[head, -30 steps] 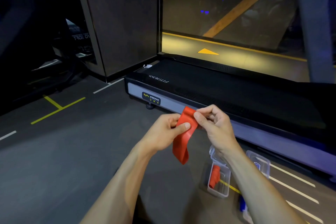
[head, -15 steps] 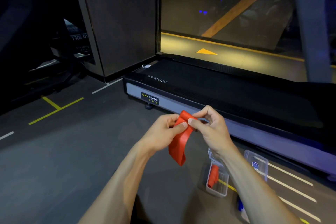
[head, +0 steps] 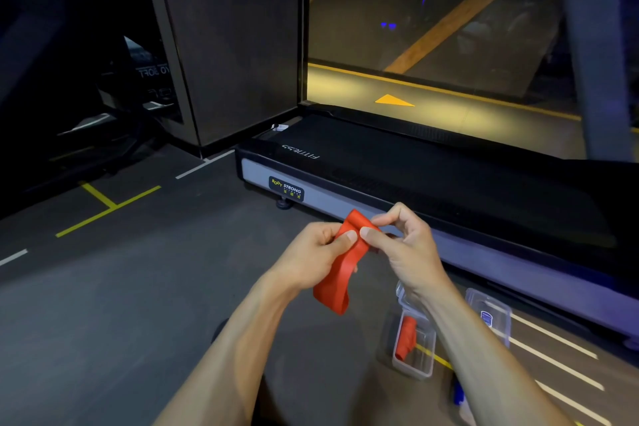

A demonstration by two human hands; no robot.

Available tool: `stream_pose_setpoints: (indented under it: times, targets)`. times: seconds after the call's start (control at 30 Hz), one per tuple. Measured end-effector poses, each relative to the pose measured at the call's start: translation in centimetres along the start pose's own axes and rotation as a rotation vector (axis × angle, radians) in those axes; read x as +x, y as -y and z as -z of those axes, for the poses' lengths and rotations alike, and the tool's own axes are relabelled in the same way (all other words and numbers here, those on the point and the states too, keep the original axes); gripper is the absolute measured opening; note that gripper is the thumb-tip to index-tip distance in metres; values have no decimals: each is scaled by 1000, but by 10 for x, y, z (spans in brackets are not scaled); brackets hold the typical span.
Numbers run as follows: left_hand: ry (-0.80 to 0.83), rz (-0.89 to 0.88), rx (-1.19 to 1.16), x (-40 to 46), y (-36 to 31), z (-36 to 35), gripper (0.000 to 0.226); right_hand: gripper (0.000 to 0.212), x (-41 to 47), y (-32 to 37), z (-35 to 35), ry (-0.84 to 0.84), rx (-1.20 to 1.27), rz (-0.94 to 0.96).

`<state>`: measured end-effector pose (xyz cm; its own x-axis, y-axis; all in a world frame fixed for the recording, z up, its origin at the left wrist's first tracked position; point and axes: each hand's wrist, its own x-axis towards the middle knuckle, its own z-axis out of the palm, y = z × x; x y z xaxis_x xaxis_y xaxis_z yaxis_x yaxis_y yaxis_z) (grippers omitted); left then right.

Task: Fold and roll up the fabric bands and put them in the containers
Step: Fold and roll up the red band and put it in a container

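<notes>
Two hands work one red fabric band (head: 340,266) in mid-air, above a dark gym floor (head: 103,304) w/ yellow and white lines. Left hand (head: 313,252) pinches the band's top end btwn thumb and curled fingers; right hand (head: 404,242) pinches the same end from the other side, thumb tip nearly touching the left thumb. Top of band is folded over at the pinch, forming a small hump; the rest hangs down as a loose loop, bottom edge free, not touching the floor.

Below and to the right, on the floor, a clear plastic container (head: 413,353) sits open, w/ a second red band (head: 406,337) lying inside, bunched along its left wall. Right forearm crosses over part of that container. Just right of the forearm, another clear container (head: 489,316) w/ a small blue label on it; whether it is lidded, can't tell. Something blue (head: 459,392) peeks out by the forearm lower down, too hidden to identify.

Behind the hands runs a treadmill (head: 432,176) deck, black belt, grey side rail, badge reading "BODY STRONG" near its end.
</notes>
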<state>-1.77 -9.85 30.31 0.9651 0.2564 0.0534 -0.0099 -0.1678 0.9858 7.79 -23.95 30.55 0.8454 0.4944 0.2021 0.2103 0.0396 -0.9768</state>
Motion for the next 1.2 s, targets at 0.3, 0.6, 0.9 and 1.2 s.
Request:
stream_pose_setpoints:
  times: [0.3, 0.6, 0.9, 1.2]
  targets:
    - [-22, 27, 79, 0, 5, 6, 32, 22, 1, 1, 0, 144, -14, -9]
    - [6, -18, 176, 3, 13, 9, 34, 16, 1, 0, 3, 188, -52, -16]
    - [68, -105, 185, 1, 11, 12, 31, 24, 1, 1, 9, 212, -17, 2]
    - [103, -86, 263, -5, 5, 12, 23, 10, 0, 1, 16, 296, 63, -137]
